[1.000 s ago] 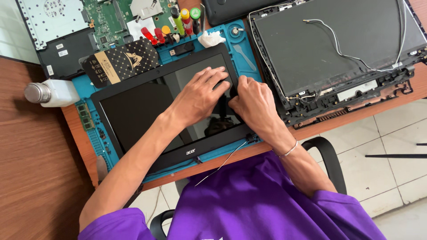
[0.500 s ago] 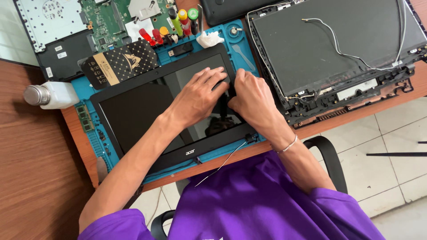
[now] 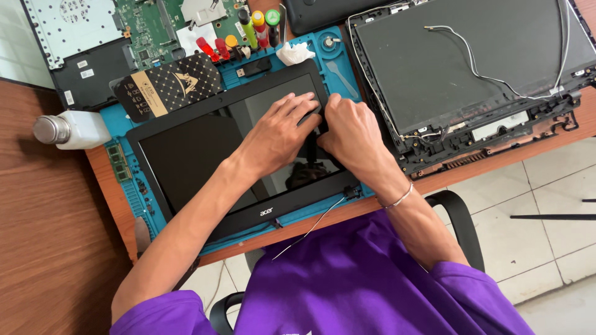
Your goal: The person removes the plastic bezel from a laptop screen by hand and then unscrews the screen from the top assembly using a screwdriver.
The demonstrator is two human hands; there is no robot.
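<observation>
You have one white bottle with a metal cap (image 3: 69, 129) lying on its side to the left of the laptop screen panel (image 3: 205, 155), on the brown wooden desk (image 3: 43, 236). That screen panel, a single black-framed display, lies flat on the blue repair mat (image 3: 133, 198), which shows around its edges. Just above the panel's left corner sits one black card with a gold pattern (image 3: 166, 87), and beyond it one green motherboard (image 3: 155, 25) beside one pale keyboard backing plate (image 3: 68, 25). Above the panel's top edge stand several coloured tool handles (image 3: 239, 37), red, yellow and green; I cannot count them surely. Your left hand (image 3: 279, 133) rests flat on the glass, fingers spread and reaching the panel's right-hand bezel, pressing rather than gripping. Your right hand (image 3: 351, 133) is curled just beside it, fingers bent down onto the same bezel; whether they pinch anything, I cannot tell. One thin wire (image 3: 310, 229) trails from the panel's lower right corner over the desk edge. To the right of the panel lies one opened laptop lid shell (image 3: 472, 68) with loose antenna cables across it. Past the desk edge, pale floor tiles (image 3: 546, 198) show beside one black chair armrest (image 3: 459, 223).
</observation>
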